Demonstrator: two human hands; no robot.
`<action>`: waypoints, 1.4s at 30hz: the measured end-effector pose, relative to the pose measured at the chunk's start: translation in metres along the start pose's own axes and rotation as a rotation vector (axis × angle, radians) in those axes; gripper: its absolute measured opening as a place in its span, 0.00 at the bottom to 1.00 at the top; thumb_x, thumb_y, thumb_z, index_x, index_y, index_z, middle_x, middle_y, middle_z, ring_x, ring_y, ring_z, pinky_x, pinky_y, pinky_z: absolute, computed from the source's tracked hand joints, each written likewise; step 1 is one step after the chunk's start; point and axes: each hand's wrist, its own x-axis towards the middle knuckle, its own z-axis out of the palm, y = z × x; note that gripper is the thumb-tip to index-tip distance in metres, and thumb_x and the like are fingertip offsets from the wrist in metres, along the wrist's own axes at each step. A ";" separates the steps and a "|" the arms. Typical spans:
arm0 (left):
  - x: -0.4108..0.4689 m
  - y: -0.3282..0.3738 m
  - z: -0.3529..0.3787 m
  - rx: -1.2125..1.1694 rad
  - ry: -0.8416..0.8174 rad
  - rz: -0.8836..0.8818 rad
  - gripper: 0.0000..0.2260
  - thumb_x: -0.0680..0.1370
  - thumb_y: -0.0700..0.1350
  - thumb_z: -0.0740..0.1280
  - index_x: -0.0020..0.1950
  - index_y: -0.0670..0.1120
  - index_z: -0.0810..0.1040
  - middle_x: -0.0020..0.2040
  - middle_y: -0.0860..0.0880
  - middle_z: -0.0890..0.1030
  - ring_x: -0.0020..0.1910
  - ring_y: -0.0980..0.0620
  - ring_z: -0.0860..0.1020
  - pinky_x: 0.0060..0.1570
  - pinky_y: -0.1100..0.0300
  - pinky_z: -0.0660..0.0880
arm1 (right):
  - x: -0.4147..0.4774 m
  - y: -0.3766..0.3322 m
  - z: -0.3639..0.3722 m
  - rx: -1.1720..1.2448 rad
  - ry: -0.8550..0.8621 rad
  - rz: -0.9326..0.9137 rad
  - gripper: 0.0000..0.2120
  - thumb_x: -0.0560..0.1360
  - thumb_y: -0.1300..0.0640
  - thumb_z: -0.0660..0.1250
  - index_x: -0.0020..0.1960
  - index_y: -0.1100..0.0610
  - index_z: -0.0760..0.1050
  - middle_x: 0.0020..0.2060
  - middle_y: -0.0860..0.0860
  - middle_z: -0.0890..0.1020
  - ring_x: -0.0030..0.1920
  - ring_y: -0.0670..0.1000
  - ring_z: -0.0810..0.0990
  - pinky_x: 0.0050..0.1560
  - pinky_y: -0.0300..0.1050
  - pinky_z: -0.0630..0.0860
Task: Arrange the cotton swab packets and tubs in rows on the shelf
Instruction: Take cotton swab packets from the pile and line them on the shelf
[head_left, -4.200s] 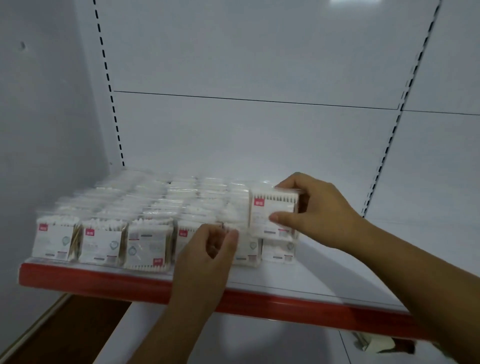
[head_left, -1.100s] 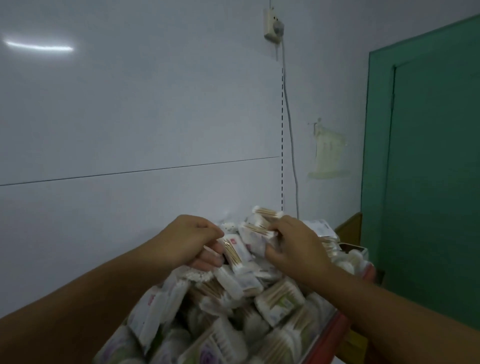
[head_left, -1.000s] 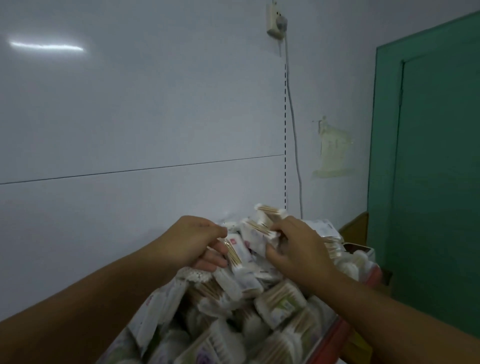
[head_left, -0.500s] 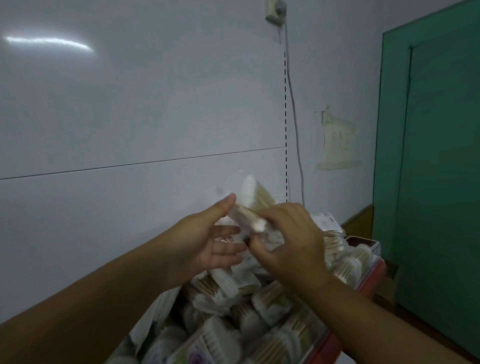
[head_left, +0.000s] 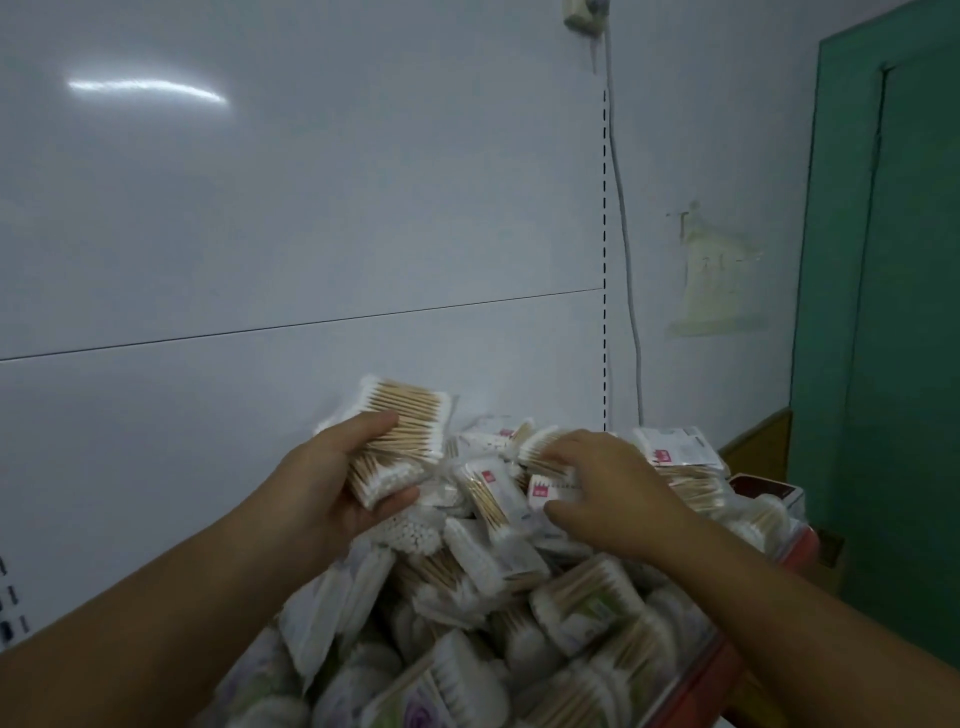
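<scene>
On my left, the left hand (head_left: 332, 493) grips a small stack of clear plastic packets of wooden-stick cotton swabs (head_left: 402, 434), raised just above the heap and in front of the white shelf back panel (head_left: 260, 208). Below and between my hands lies the heap of loose cotton swab packets (head_left: 493, 597). The right hand (head_left: 608, 493) rests on top of it, its fingers and thumb curled round a white packet with a red label (head_left: 545, 487). A green door (head_left: 893, 312) stands far right.

Two bare hands are working: the left hand (head_left: 322, 499) is gripping at least two clear plastic packets of wooden-stick cotton swabs (head_left: 402, 431); under the right hand (head_left: 608, 493), one heap of white cotton swab packets (head_left: 493, 597) is sprawling, beyond counting.
</scene>
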 end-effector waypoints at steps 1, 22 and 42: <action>-0.001 0.000 -0.004 -0.003 -0.001 -0.005 0.10 0.74 0.44 0.69 0.54 0.44 0.78 0.40 0.46 0.85 0.34 0.49 0.84 0.28 0.57 0.79 | 0.003 0.000 0.001 0.004 0.022 0.037 0.23 0.70 0.49 0.69 0.64 0.48 0.73 0.60 0.47 0.75 0.60 0.51 0.73 0.61 0.46 0.68; -0.189 0.069 -0.179 -0.237 -0.048 0.132 0.28 0.56 0.45 0.82 0.54 0.37 0.83 0.54 0.38 0.82 0.56 0.37 0.80 0.55 0.39 0.76 | -0.003 -0.243 -0.017 1.323 -0.182 0.024 0.04 0.77 0.59 0.65 0.49 0.55 0.78 0.39 0.52 0.85 0.35 0.48 0.83 0.31 0.38 0.77; -0.600 0.079 -0.475 -0.615 0.735 0.712 0.23 0.70 0.50 0.66 0.62 0.41 0.78 0.54 0.39 0.83 0.51 0.39 0.82 0.56 0.42 0.76 | -0.213 -0.773 0.094 1.718 -1.293 -0.073 0.10 0.75 0.69 0.64 0.56 0.63 0.73 0.49 0.62 0.83 0.44 0.58 0.85 0.38 0.47 0.81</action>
